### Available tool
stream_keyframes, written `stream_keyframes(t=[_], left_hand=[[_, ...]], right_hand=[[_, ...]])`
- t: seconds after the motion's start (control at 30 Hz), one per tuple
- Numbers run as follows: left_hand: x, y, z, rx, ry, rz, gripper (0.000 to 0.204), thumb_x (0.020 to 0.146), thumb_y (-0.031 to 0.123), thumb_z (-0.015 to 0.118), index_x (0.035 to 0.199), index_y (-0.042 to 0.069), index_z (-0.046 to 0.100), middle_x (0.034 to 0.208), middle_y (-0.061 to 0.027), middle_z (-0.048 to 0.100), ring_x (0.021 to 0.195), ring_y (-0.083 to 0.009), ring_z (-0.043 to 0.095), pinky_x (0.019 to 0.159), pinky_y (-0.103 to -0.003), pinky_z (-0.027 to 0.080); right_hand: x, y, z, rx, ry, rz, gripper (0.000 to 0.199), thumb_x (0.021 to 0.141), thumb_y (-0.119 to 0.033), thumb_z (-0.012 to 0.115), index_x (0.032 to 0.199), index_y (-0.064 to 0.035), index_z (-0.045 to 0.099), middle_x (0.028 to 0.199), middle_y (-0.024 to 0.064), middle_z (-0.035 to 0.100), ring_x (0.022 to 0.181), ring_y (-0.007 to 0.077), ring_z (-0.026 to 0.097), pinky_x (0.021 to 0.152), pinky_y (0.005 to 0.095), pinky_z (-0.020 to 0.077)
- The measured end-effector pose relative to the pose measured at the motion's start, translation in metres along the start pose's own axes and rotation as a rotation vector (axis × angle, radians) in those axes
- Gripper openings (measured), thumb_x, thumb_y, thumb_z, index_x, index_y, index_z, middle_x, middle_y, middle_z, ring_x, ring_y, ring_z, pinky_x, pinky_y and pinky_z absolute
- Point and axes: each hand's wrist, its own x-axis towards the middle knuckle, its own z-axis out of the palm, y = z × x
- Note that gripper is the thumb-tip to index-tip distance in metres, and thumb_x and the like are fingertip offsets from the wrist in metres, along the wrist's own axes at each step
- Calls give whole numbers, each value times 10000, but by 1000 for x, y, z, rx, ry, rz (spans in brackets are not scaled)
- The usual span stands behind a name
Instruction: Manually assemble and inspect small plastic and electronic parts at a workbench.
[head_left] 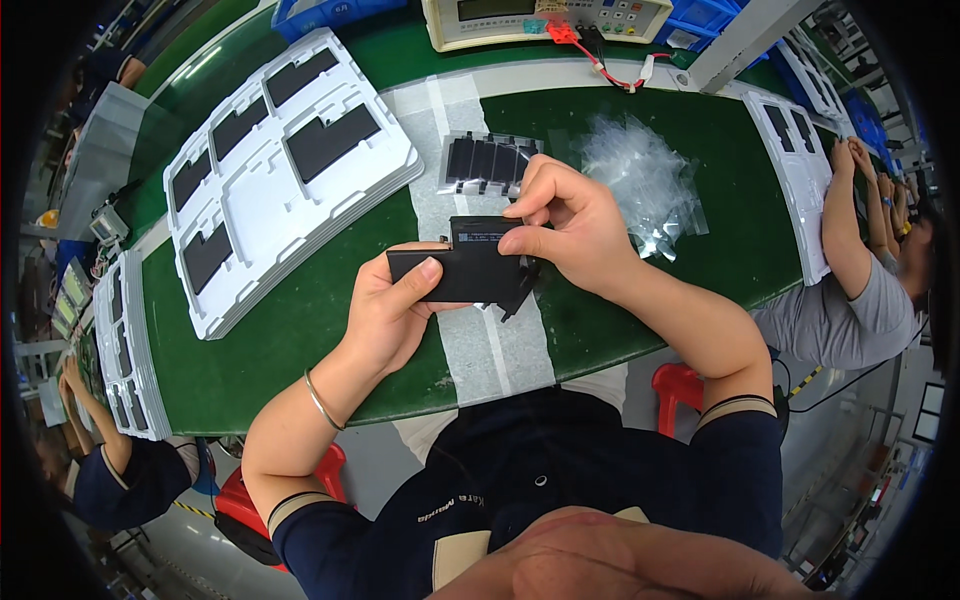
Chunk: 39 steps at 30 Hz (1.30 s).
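Note:
A flat, black, stepped battery (pixel 470 262) with a small printed label is held up over the bench in front of me. My left hand (pixel 388 305) grips its left end, thumb on the upper face and fingers beneath. At its upper right edge my right hand (pixel 575 225) has thumb and forefinger closed on it; whether they also pinch a thin film there is hidden. A dark strip (pixel 516 297) hangs from the battery's right side. Just beyond the hands lies a clear sheet carrying several black adhesive pieces (pixel 487 163).
A stack of white moulded trays (pixel 255 290) with black batteries in its recesses stands at left. Crumpled clear film (pixel 640 180) is heaped at right. A meter (pixel 545 22) with red leads sits at the back. Co-workers handle more trays (pixel 795 180) on both sides.

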Motion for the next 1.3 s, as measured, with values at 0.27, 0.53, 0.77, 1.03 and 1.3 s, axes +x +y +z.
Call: stream_keyframes(t=[0.27, 0.53, 0.77, 1.03, 1.3], left_hand=[[-6, -2, -5, 333, 15, 152, 212, 872, 96, 575, 1022, -52, 595, 996, -135, 626, 875, -179, 614, 798, -314, 506], [-5, 1, -3, 444, -8, 182, 186, 853, 43, 587, 1013, -48, 612, 1037, -130, 627, 914, -167, 596, 834, -290, 471], [-7, -2, -1, 316, 46, 169, 200, 853, 42, 594, 1025, -60, 602, 1042, -143, 621, 930, -172, 590, 854, -300, 468], [-7, -3, -1, 234, 67, 149, 196, 855, 28, 581, 1027, -63, 595, 1021, -148, 620, 916, -183, 596, 843, -317, 478], [-6, 0, 2, 231, 82, 166, 236, 875, 103, 555, 1041, -64, 556, 971, -171, 613, 842, -243, 629, 743, -387, 545]], right_hand=[[8, -6, -12, 439, -237, 188, 326, 809, -198, 662, 1057, -35, 528, 950, 24, 504, 832, 102, 470, 759, 243, 387], [7, -10, -12, 368, -248, 506, 140, 850, -109, 595, 740, -24, 580, 762, -9, 519, 705, 77, 466, 636, 204, 361], [6, -13, -10, -119, -192, 61, 69, 801, -46, 636, 759, -6, 598, 752, 1, 524, 648, 81, 470, 585, 226, 383], [4, -13, -11, -194, -139, 1, 76, 819, -91, 625, 814, -16, 635, 770, 17, 531, 696, 85, 502, 617, 234, 400], [9, -9, -16, 65, -185, 253, 227, 916, -165, 504, 798, 3, 600, 810, 18, 527, 743, 84, 497, 667, 231, 398]])
